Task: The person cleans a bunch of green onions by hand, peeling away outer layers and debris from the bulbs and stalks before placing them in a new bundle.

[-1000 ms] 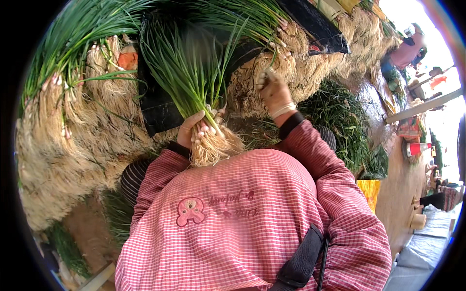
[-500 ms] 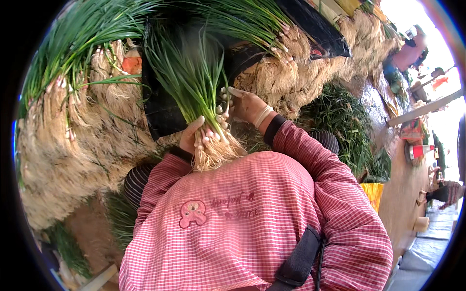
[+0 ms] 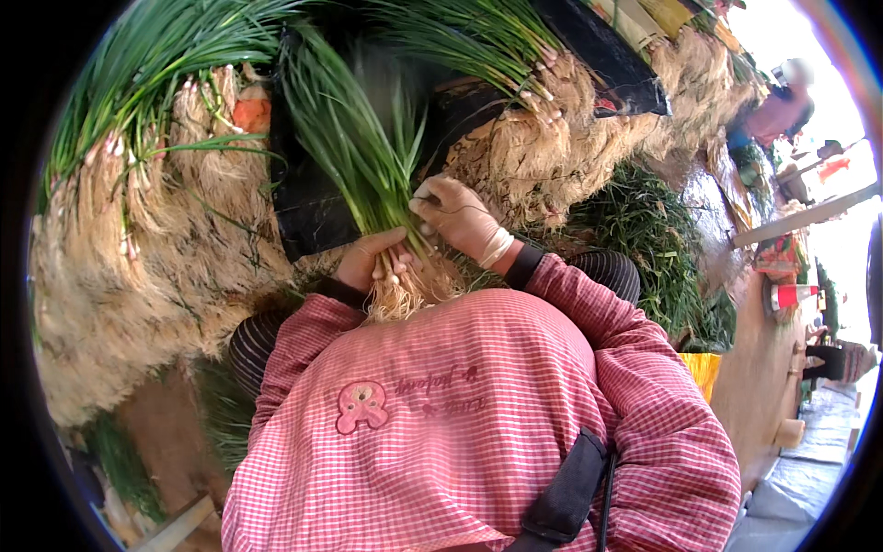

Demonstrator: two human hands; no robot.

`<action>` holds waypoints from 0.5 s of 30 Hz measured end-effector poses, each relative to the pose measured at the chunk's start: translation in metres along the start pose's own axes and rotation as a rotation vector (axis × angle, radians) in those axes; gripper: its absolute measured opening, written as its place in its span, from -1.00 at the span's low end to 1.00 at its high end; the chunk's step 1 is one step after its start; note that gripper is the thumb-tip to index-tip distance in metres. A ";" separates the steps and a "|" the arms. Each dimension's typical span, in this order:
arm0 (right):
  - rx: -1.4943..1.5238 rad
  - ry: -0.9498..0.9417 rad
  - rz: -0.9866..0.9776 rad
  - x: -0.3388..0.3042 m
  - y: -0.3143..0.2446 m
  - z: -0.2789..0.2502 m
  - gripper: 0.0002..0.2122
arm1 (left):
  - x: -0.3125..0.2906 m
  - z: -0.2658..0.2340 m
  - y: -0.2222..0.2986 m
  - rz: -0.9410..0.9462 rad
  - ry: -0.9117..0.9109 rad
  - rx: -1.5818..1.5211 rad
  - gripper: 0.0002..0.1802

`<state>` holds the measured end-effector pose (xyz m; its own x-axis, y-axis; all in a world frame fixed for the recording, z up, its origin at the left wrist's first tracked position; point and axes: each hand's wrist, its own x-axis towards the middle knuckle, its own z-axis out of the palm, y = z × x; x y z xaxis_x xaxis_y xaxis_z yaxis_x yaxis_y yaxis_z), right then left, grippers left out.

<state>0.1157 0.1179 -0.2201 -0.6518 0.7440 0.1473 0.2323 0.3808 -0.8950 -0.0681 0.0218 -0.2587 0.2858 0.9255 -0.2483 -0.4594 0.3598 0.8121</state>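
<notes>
A bunch of spring onions (image 3: 363, 161) with long green leaves, small pale bulbs and stringy roots stands upright in front of my chest. My left hand (image 3: 371, 258) is closed round its lower stalks, thumb across the front, just above the bulbs. Against the bunch's right side, my right hand (image 3: 457, 219) has its fingers curled in and pinches stalks at the edge; the fingertips are partly hidden. A pale band circles the right wrist. The roots (image 3: 397, 300) hang down near my red checked smock (image 3: 441, 396).
More spring onions (image 3: 175, 46) lie in heaps at the far left and far middle, above thick masses of pale roots (image 3: 120, 304). Dark plastic sheeting (image 3: 313, 216) lies beyond my hands. Loose green leaves (image 3: 658, 248) are piled at right. Another person (image 3: 773, 115) is far right.
My right hand has closed in from spread fingers beside the bulbs to a pinch on the stalks. The small bulbs seen beside it no longer show. My left hand keeps its hold.
</notes>
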 end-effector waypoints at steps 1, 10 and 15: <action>0.176 -0.021 0.029 -0.001 0.003 0.004 -0.87 | -0.002 0.001 0.000 0.009 -0.005 -0.025 -0.61; 0.596 -0.121 0.398 -0.007 0.009 -0.051 -0.75 | -0.001 0.007 -0.006 0.163 -0.254 -0.487 -0.40; -0.780 0.232 0.272 0.025 -0.027 -0.118 -0.81 | -0.011 0.025 0.009 0.283 -0.491 -0.626 -0.42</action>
<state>0.1788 0.1907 -0.1424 -0.3572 0.9252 0.1282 0.8444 0.3785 -0.3791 -0.0542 0.0118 -0.2356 0.3566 0.8862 0.2956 -0.9086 0.2555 0.3304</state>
